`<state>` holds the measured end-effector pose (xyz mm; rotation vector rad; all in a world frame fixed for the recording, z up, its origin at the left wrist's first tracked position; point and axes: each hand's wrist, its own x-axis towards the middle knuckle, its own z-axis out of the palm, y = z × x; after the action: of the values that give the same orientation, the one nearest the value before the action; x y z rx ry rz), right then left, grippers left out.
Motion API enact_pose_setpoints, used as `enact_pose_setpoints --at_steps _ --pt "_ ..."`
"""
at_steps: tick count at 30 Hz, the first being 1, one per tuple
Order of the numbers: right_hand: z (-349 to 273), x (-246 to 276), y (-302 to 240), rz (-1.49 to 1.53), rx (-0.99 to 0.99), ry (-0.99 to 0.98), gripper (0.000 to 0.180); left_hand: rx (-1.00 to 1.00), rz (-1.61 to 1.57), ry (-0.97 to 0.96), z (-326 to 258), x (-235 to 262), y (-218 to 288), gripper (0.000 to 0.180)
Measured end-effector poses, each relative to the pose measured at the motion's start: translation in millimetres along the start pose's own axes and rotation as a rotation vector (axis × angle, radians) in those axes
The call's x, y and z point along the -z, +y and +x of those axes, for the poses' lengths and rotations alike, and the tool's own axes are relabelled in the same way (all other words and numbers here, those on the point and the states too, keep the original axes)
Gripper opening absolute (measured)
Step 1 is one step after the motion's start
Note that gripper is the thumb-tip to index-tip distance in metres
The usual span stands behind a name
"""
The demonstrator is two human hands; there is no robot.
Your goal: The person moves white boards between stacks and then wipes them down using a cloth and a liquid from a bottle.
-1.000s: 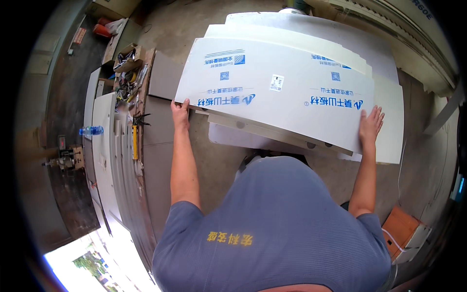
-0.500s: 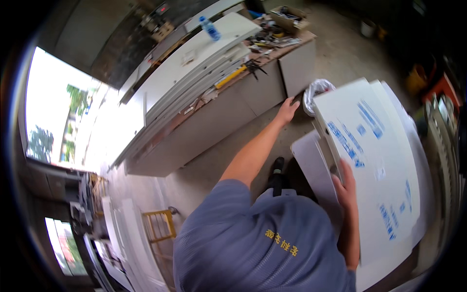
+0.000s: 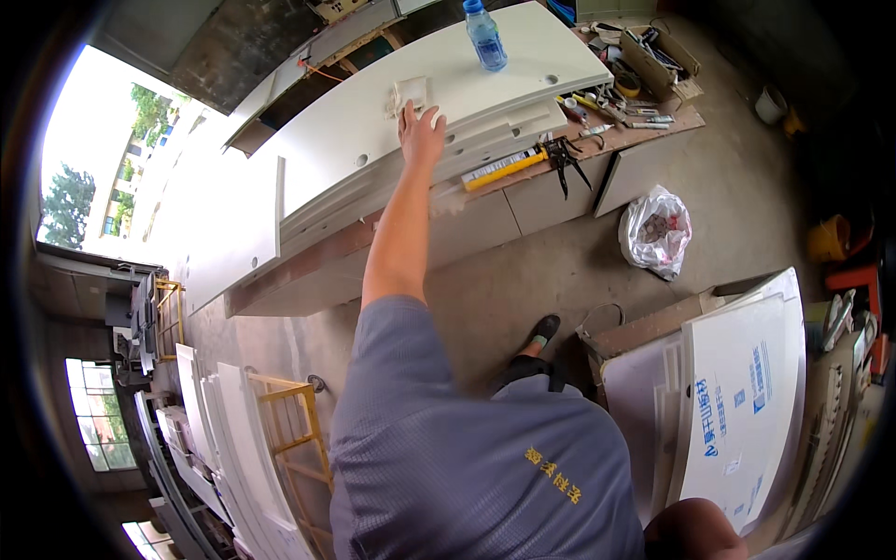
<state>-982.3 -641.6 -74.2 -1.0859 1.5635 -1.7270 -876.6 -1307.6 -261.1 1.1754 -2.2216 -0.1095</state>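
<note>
The left hand (image 3: 423,140), fingers apart, is right at a pale pad (image 3: 414,91). I can't tell the right hand's state.

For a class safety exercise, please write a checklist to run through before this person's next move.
1. Left hand in view, open: ok.
2. Its contact with the small pale pad on the white panel: cannot tell.
3. Blue bottle apart from the left hand: ok.
4. Caulking gun wholly within the workbench edge: not ok, its black handle appears to jut past.
5. Right hand's position: cannot tell, out of sight.
</note>
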Motion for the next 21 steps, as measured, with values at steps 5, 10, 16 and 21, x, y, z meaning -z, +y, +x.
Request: enact_pose_setpoints --at_steps 5,10,16,21 --pt "52 -23 32 -0.005 -0.121 0.082 0.040 0.040 0.217 -0.214 57 -34 -39 0.042" --pt "70 -28 47 -0.008 -0.175 0.137 0.041 0.428 -0.394 -0.112 112 -31 -70 0.035" --pt "75 -28 52 0.001 -0.185 0.173 0.042 0.688 -1.439 0.001 196 2 -60 0.033" --pt "72 -27 52 -0.015 -0.183 0.214 0.042 0.122 -0.881 0.190 248 35 46 0.031"
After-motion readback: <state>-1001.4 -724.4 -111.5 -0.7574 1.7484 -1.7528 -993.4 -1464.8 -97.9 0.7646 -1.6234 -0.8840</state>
